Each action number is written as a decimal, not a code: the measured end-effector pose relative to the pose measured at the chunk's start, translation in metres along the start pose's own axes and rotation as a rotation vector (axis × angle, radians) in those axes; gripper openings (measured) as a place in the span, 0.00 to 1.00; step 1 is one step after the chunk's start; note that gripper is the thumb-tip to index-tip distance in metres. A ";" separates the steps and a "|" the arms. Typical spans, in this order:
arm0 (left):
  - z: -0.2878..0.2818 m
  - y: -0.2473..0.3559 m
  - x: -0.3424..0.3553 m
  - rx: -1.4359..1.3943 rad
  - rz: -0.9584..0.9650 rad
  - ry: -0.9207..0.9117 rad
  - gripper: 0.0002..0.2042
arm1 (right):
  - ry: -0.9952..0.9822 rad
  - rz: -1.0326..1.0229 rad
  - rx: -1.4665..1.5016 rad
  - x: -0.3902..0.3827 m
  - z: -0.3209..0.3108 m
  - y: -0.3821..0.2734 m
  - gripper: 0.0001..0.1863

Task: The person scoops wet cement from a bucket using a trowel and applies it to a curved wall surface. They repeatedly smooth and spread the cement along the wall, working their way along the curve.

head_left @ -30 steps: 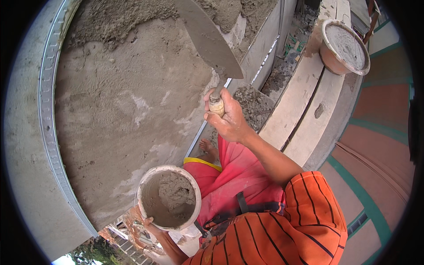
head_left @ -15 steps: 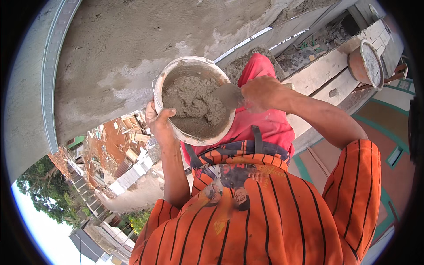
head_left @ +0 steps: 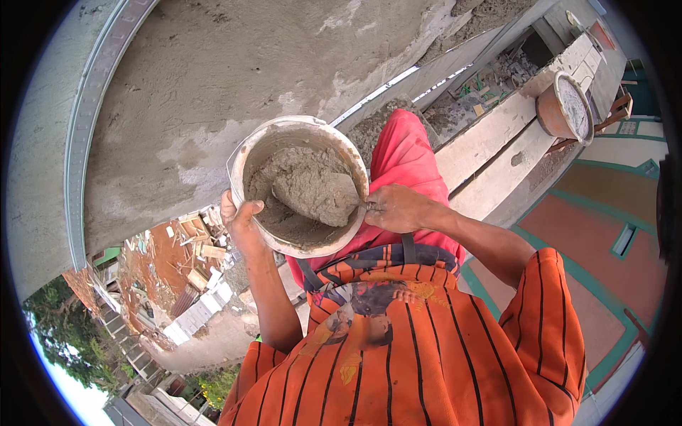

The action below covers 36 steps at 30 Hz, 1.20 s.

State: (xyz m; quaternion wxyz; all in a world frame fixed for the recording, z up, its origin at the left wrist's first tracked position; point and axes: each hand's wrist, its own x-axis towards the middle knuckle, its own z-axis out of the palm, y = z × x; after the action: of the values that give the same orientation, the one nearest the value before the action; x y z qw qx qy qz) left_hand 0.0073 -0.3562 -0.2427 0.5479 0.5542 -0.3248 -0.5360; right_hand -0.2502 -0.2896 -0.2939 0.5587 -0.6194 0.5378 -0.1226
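A white bucket (head_left: 245, 149) with grey wet mortar (head_left: 302, 160) inside is tilted toward me in front of my lap. My left hand (head_left: 241, 216) grips its left side, thumb over the rim and fingers outside. At the opposite rim, my right hand (head_left: 391, 208) is closed around the handle of a trowel (head_left: 360, 204). The trowel's blade lies inside the bucket under a thick heap of mortar (head_left: 320, 195), which hides most of the metal. The handle is mostly covered by my fingers.
A partly plastered grey wall (head_left: 213, 78) rises ahead, with a metal strip (head_left: 77, 142) along its left edge. Planks (head_left: 490, 153) run to the right, bearing a second bucket (head_left: 558, 113) of grey material. Far below on the left lies rubble (head_left: 202, 277) on reddish ground.
My right hand has drawn back and lower beside the rim, and the trowel blade now carries a heap of mortar. The bucket sits slightly lower and further left in view.
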 end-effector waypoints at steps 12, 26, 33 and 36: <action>-0.013 0.009 0.017 0.100 -0.089 0.020 0.33 | 0.354 -0.098 1.192 -0.037 -0.030 0.033 0.09; -0.036 0.011 -0.020 0.080 0.004 0.049 0.39 | 2.045 0.182 0.835 0.004 -0.193 0.188 0.23; -0.024 0.012 -0.015 0.111 -0.017 0.086 0.33 | 1.560 0.602 0.767 0.163 -0.237 0.268 0.25; -0.029 0.009 -0.021 0.111 -0.025 0.114 0.31 | 1.581 0.098 0.501 0.136 -0.204 0.164 0.20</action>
State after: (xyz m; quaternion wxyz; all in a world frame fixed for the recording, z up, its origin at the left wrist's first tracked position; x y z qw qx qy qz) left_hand 0.0323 -0.3308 -0.2338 0.5272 0.6174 -0.3154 -0.4913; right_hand -0.4376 -0.4796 -0.4198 0.1420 -0.1838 0.7548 -0.6134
